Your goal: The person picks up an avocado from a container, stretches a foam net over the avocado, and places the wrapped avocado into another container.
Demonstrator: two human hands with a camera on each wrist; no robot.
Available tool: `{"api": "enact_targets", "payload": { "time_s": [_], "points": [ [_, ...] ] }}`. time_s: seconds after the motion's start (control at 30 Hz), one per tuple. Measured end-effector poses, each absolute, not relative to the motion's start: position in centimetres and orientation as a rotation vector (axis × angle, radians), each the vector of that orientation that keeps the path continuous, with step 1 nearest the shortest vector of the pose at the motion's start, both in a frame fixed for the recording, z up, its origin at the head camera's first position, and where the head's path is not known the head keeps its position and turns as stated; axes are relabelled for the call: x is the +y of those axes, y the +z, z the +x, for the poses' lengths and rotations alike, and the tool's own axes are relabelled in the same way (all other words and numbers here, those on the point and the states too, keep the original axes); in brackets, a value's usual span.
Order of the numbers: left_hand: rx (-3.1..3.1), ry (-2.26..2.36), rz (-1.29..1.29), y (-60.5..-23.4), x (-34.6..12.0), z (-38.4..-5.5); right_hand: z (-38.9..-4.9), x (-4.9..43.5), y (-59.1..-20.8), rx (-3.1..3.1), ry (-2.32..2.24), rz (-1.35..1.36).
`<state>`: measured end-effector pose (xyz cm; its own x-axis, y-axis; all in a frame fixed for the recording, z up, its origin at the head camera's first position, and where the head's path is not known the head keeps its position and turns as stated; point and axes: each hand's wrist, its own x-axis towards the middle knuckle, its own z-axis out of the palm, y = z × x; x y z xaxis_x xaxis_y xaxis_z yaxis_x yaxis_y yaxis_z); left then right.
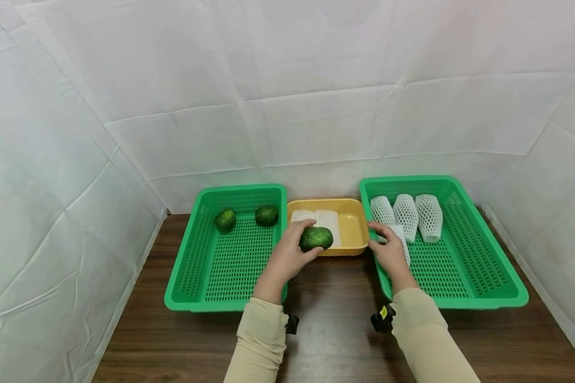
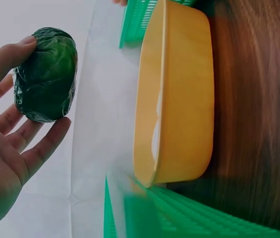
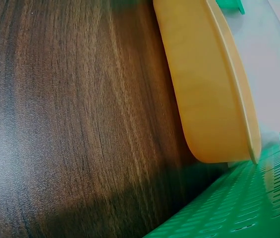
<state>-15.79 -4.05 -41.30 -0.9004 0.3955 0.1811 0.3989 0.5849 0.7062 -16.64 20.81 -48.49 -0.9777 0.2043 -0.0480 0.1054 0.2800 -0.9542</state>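
My left hand (image 1: 289, 252) grips a dark green avocado (image 1: 316, 239) between thumb and fingers, above the front edge of a yellow tray (image 1: 352, 229). In the left wrist view, shiny, wrinkled clear film covers the avocado (image 2: 48, 74). White foam net sleeves (image 1: 329, 223) lie in the tray's left part. My right hand (image 1: 390, 251) is at the left rim of the right green basket (image 1: 455, 276), thumb and fingers apart with nothing seen between them. Beside it, several white foam net sleeves (image 1: 406, 213) lie in that basket.
At the left, another green basket (image 1: 182, 266) holds two more green avocados (image 1: 226, 219), apart from each other. The yellow tray sits between the two baskets on a dark wood table (image 1: 335, 330). White sheeting (image 1: 292, 122) hangs behind and along both sides.
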Motion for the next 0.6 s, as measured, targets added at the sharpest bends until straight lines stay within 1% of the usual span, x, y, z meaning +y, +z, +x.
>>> {"api": "enact_targets", "payload": {
  "time_s": [0.33,0.6],
  "points": [
    [-2.762,-1.223,-0.743,-41.1,-2.4,-15.5,-16.6,20.8,-48.5,-2.447,1.798,-0.288],
    [-2.806,-1.206,-0.716,-41.8,-2.2,-15.2,-16.6,20.8,-48.4,-2.444,1.804,-0.284]
  ]
}}
